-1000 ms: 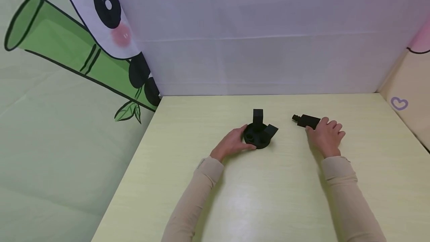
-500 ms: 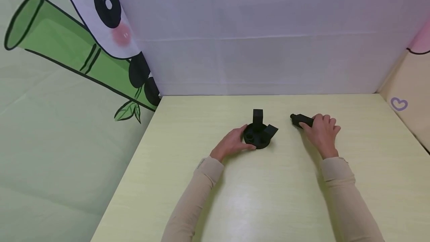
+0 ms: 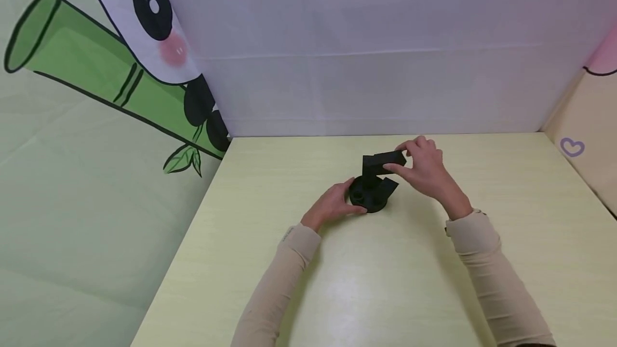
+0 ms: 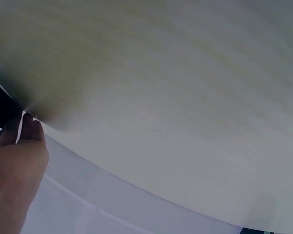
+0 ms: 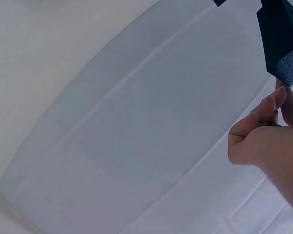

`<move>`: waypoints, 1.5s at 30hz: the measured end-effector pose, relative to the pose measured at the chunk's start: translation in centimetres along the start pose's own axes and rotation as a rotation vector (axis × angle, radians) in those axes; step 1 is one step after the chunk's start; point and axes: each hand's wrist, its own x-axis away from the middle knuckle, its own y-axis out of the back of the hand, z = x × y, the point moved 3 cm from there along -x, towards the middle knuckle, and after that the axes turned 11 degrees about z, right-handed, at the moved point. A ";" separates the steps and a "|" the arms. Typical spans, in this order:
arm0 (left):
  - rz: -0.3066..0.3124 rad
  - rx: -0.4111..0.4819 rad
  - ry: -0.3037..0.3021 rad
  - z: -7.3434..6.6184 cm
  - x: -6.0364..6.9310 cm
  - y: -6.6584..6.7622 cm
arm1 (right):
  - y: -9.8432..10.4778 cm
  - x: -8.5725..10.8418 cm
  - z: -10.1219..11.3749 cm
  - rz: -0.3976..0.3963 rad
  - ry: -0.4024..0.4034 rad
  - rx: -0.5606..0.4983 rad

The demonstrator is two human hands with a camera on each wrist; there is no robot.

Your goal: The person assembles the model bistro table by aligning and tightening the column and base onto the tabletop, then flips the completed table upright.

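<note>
Across a pale surface (image 3: 366, 272), a person's right hand (image 3: 426, 170) works at 2 o'clock and the left hand (image 3: 332, 205) at 9 o'clock around a round black base (image 3: 370, 202), the left fingers curved about its rim to steady it. The right fingers pinch a small black block (image 3: 385, 161), raised at the base's 1 o'clock, its near end overlapping an upright post (image 3: 367, 165) at 12 o'clock (whether they touch, I cannot tell). The step looks like lining block up with base; the next move probably calls for a steady base and a careful turn of the right wrist.
</note>
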 end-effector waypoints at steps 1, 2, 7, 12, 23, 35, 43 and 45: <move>-0.001 0.001 -0.007 0.0 0.0 0.0 | -0.3 -0.2 0.5 0.027 0.017 0.016; -0.002 0.004 -0.016 0.1 0.0 0.0 | -0.7 -0.5 0.9 0.054 0.031 0.030; -0.005 0.018 -0.040 0.3 -0.1 -0.1 | -2.3 -1.5 2.3 0.182 0.037 0.108; -0.007 0.019 -0.044 0.1 -0.1 0.0 | -3.5 -2.2 2.7 0.277 -0.007 0.188; -0.006 0.041 -0.060 0.0 -0.1 -0.1 | -5.4 -3.7 2.7 0.325 -0.064 0.191; -0.019 0.052 -0.084 0.1 0.2 0.0 | -7.1 -4.7 3.2 0.225 -0.150 0.236; -0.012 0.061 -0.089 0.0 0.1 0.1 | -6.3 -3.8 3.2 0.265 -0.082 0.192; -0.011 0.058 -0.094 0.0 0.1 0.1 | -6.0 -3.5 3.0 0.290 -0.062 0.187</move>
